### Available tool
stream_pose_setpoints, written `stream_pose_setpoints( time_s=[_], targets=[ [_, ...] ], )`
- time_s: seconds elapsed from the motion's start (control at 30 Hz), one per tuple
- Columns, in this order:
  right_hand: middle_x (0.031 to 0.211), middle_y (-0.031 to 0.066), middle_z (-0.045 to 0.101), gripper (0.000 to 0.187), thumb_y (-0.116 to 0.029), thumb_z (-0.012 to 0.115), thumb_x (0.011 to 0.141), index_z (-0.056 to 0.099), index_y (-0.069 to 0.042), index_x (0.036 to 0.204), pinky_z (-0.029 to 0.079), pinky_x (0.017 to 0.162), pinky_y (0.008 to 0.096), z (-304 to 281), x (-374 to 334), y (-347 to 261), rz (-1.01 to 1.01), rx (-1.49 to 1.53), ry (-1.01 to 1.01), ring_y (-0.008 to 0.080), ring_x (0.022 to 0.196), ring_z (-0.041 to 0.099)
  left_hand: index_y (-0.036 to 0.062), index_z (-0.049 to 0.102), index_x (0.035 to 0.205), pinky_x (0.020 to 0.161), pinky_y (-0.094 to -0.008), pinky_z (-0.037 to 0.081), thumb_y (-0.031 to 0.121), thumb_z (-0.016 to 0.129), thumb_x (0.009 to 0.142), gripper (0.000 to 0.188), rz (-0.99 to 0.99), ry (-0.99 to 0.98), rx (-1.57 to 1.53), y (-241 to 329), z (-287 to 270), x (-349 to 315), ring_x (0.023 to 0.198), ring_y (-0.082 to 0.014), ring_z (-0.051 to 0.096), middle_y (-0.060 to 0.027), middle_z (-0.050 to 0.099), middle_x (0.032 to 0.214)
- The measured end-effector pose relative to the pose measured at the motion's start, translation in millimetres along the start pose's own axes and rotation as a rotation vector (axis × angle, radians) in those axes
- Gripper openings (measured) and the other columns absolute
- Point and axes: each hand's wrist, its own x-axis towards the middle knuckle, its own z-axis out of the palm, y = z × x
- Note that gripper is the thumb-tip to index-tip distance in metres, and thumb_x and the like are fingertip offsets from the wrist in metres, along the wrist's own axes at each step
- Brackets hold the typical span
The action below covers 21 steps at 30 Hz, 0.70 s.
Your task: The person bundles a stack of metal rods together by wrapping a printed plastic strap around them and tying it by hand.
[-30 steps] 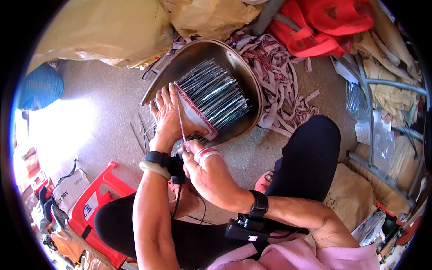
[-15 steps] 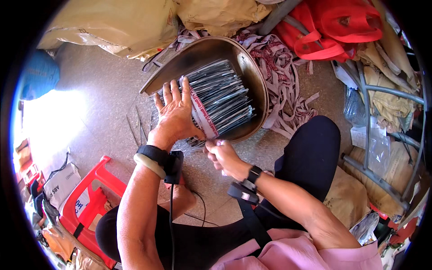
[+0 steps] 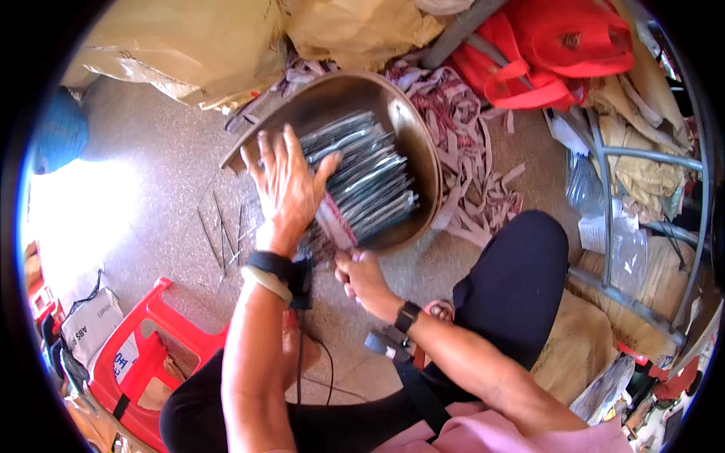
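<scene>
A thick bundle of thin dark strips (image 3: 370, 174), several with a silvery sheen, lies across a brown metal pan (image 3: 414, 113) with a pointed left end. Around the bundle's left part runs a white and red cloth band (image 3: 334, 223). My left hand (image 3: 284, 198) rests flat over the bundle's left side, fingers spread and thumb out across the strips. At the near edge of the bundle, my right hand (image 3: 366, 281) is closed, pinching the lower end of the cloth band. The bundle's left end is partly hidden by my left hand and wrist straps.
A heap of similar cloth bands (image 3: 472, 166) lies right of the pan. Loose thin strips (image 3: 221, 234) are on the floor at left. Around stand a red plastic stool (image 3: 151, 332), tan sacks (image 3: 189, 45), a red bag (image 3: 566, 38) and a grey metal frame (image 3: 604, 226).
My left hand has shifted, its thumb now lifted from the band and out over the strips. My right hand still grips the band's end. The whole view has shifted slightly.
</scene>
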Motion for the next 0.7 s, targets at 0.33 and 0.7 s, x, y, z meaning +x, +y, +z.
stream_pose_setpoints(
  time_s=[0.33, 0.7],
  targets=[
    [0.06, -0.0011, 0.049, 0.023, -0.024, 0.055, 0.095, 0.057, -0.006, 0.08, 0.027, 0.036, 0.0212, -2, 0, 1, 0.016, -0.002, -0.006, 0.0055, 0.042, 0.036, 0.0082, 0.031, 0.145, 0.109, -0.0573, 0.021, 0.066, 0.047, 0.086, 0.084, -0.143, 0.091, -0.496, -27, -14, 44, 0.131, -0.0467, 0.033, -0.03, 0.037, 0.139],
    [0.06, 0.0002, 0.053, 0.024, -0.025, 0.056, 0.093, 0.059, -0.006, 0.079, 0.03, 0.036, 0.0218, -13, 5, 3, -0.051, 0.015, -0.005, 0.0063, 0.043, 0.042, 0.0066, 0.021, 0.148, 0.113, -0.0539, 0.013, 0.068, 0.048, 0.084, 0.093, -0.025, 0.133, -0.392, -13, -17, 34, 0.139, -0.043, 0.022, -0.0303, 0.027, 0.147]
  ],
)
